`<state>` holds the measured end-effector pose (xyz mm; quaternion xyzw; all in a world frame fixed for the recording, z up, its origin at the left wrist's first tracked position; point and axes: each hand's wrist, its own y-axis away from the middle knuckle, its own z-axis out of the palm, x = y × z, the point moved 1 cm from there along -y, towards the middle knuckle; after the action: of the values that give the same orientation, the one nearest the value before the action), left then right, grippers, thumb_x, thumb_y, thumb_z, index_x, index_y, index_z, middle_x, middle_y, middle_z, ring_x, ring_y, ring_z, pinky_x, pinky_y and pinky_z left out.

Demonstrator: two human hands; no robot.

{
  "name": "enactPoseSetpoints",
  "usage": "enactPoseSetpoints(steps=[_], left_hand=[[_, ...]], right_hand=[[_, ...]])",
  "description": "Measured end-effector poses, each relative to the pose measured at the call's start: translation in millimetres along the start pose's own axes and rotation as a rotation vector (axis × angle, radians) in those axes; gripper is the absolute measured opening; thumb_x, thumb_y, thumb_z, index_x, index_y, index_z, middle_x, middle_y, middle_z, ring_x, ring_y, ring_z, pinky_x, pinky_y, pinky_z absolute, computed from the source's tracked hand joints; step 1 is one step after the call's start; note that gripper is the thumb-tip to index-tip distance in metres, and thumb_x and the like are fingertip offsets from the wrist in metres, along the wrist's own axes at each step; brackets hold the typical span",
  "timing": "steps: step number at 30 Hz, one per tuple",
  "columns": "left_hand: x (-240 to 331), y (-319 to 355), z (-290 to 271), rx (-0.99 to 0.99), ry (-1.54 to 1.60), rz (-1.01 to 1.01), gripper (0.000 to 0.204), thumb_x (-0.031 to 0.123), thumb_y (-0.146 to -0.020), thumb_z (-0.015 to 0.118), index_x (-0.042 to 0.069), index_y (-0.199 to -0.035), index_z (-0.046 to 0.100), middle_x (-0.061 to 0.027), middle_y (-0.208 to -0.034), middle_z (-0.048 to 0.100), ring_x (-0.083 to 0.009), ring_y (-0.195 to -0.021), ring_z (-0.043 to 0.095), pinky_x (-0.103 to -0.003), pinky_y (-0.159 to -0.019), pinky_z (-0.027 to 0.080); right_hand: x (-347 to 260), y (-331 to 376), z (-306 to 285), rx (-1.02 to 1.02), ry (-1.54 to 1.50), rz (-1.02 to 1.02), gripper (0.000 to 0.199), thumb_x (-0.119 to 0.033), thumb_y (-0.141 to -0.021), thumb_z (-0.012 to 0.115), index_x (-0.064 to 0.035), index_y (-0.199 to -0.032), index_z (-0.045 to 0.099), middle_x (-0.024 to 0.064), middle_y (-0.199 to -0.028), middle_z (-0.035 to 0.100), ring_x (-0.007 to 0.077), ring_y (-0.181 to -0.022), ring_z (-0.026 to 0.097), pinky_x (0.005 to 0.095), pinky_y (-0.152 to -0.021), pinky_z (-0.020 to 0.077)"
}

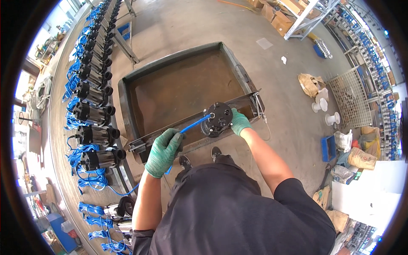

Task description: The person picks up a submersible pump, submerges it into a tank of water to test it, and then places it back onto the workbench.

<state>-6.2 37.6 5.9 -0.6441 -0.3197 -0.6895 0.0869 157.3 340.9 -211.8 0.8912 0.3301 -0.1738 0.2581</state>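
My left hand (162, 154), in a green knit glove, is closed round a blue cable (195, 124). The cable runs up to the top of a black round-ended submersible pump (219, 118), and its other part trails down to the left. Also gloved in green, my right hand (240, 121) grips the pump's right side, its fingertips partly hidden. The pump is at the near rail (189, 122) of a dark metal tank (172, 55) holding brownish water (182, 89). The pump's lower body is mostly out of sight.
A long bench (59, 123) on the left carries a row of pumps (91, 112) with coiled blue cables (91, 180). To the right are white spools (332, 119), a wire mesh crate (350, 91), a blue bin (328, 148) and sacks (362, 158). Cardboard boxes (280, 23) stand by shelving.
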Motion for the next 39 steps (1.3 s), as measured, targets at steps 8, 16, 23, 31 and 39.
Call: enactPoseSetpoints(steps=[8, 16, 23, 31, 39], left_hand=[[-12.2, 1.1, 2.7, 0.004, 0.0, -0.022, 0.026, 0.029, -0.107, 0.064, 0.004, -0.111, 0.068, 0.0027, -0.08, 0.062, -0.0055, -0.072, 0.052, -0.024, -0.066, 0.045], [-10.2, -0.3, 4.2, 0.001, -0.045, -0.021, 0.029, 0.03, -0.109, 0.062, 0.002, -0.109, 0.069, 0.0008, -0.079, 0.061, -0.0074, -0.072, 0.052, -0.025, -0.068, 0.046], [-15.0, -2.3, 7.7, 0.041, -0.053, 0.006, 0.027, 0.027, -0.11, 0.059, 0.002, -0.104, 0.068, 0.0005, -0.078, 0.059, -0.0088, -0.072, 0.052, -0.028, -0.068, 0.046], [-30.5, 26.8, -38.5, 0.521, 0.025, 0.089, 0.027, 0.03, -0.109, 0.06, 0.009, -0.094, 0.067, 0.0046, -0.074, 0.056, -0.0046, -0.061, 0.044, -0.024, -0.052, 0.034], [-160.4, 65.1, -125.3, 0.768, 0.15, -0.209, 0.028, 0.033, -0.107, 0.061, 0.012, -0.09, 0.067, 0.0062, -0.067, 0.053, -0.0052, -0.049, 0.042, -0.022, -0.043, 0.029]], right_hand=[[2.7, 3.4, -0.9, 0.027, -0.042, -0.02, 0.023, -0.019, -0.103, 0.05, -0.0055, -0.121, 0.054, 0.0308, -0.11, 0.07, 0.0497, -0.109, 0.066, 0.0581, -0.091, 0.0509], [1.1, 5.6, -1.3, 0.055, -0.042, -0.033, 0.023, -0.018, -0.103, 0.05, -0.0056, -0.123, 0.054, 0.0304, -0.108, 0.071, 0.0498, -0.108, 0.066, 0.0582, -0.09, 0.0513], [30.6, -11.8, 19.1, 0.1, -0.182, -0.106, 0.029, -0.024, -0.101, 0.06, -0.0071, -0.124, 0.058, 0.0267, -0.113, 0.072, 0.0464, -0.111, 0.067, 0.0528, -0.094, 0.053], [11.3, 8.1, -29.7, 0.053, -0.048, -0.071, 0.037, -0.031, -0.097, 0.071, -0.0064, -0.124, 0.067, 0.0202, -0.117, 0.075, 0.039, -0.11, 0.071, 0.0443, -0.096, 0.0545], [-157.8, 74.6, -30.1, 0.025, 0.162, -0.397, 0.032, -0.036, -0.093, 0.059, -0.0132, -0.114, 0.067, 0.0174, -0.099, 0.075, 0.0395, -0.096, 0.072, 0.053, -0.084, 0.0566]])
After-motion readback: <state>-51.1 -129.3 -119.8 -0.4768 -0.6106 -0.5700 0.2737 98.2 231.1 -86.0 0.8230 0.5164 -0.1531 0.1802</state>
